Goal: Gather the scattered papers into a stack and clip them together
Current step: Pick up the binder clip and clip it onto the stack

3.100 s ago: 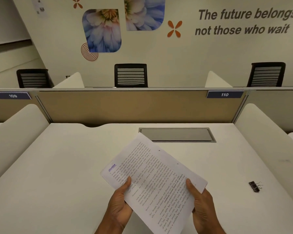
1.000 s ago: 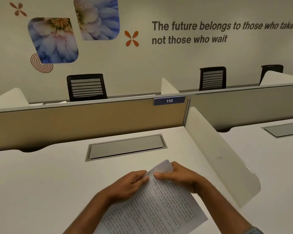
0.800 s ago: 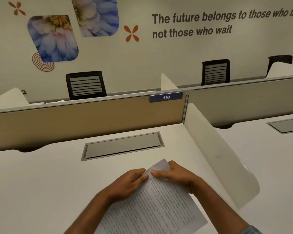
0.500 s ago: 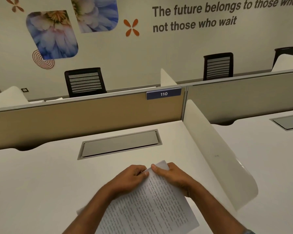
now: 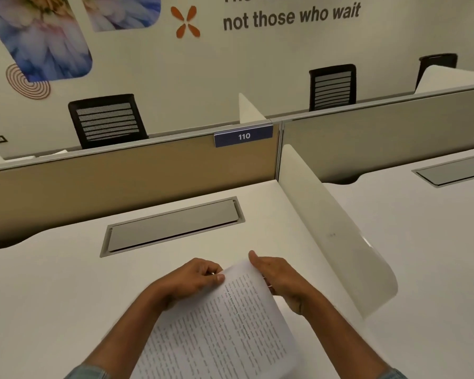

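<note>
**Grip on papers (image 5: 225, 324), far end**

Desk (image 5: 52, 296) was white, w/ a grey cover plate (image 5: 173, 225) at 11 o'clock from the papers. L hand (image 5: 192, 280) sat at the stack's 11 o'clock, fingers curled, thumb & forefinger pinching the top-left edge. The papers lay at the desk's 6 o'clock, print side up, far corner lifted & bowed. R hand (image 5: 279, 280), at 1 o'clock, gripped the right edge; its fingertips were mostly hidden behind the sheet. Divider (image 5: 334, 242) stood at 3 o'clock, near R hand.
</note>
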A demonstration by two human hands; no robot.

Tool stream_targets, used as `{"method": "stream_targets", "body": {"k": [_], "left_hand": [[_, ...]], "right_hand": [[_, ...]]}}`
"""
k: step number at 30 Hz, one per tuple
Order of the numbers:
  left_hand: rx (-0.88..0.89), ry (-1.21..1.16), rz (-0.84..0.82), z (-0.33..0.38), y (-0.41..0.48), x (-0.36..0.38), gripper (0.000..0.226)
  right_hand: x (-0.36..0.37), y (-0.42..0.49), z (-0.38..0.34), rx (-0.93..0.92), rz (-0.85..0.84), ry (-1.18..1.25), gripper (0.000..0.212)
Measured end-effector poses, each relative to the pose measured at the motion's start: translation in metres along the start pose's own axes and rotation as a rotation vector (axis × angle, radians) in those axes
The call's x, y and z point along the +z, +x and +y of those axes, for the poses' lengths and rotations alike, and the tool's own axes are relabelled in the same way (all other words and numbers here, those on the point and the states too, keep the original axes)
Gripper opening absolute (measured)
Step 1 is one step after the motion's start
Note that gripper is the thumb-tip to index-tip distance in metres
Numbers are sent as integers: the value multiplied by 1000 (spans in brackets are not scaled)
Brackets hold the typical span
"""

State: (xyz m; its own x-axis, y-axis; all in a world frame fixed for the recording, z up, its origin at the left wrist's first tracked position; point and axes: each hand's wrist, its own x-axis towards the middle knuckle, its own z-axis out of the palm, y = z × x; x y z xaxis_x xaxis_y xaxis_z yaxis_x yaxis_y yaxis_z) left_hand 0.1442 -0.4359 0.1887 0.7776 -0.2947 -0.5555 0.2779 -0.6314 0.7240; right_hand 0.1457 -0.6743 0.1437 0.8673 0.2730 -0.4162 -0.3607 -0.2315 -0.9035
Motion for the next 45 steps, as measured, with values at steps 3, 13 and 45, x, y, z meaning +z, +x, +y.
{"method": "stream_targets", "body": {"k": [3, 13, 45], "left_hand": [[-28, -7, 11, -7, 4, -5, 35], [-33, -7, 61, -23, 19, -7, 36], [6, 8, 60, -22, 4, -9, 30]], "right_hand": [[-34, 2, 38, 13, 450, 16, 41], [-55, 13, 125, 172, 669, -301, 36], [-26, 1, -14, -207, 257, 404, 23]]}}
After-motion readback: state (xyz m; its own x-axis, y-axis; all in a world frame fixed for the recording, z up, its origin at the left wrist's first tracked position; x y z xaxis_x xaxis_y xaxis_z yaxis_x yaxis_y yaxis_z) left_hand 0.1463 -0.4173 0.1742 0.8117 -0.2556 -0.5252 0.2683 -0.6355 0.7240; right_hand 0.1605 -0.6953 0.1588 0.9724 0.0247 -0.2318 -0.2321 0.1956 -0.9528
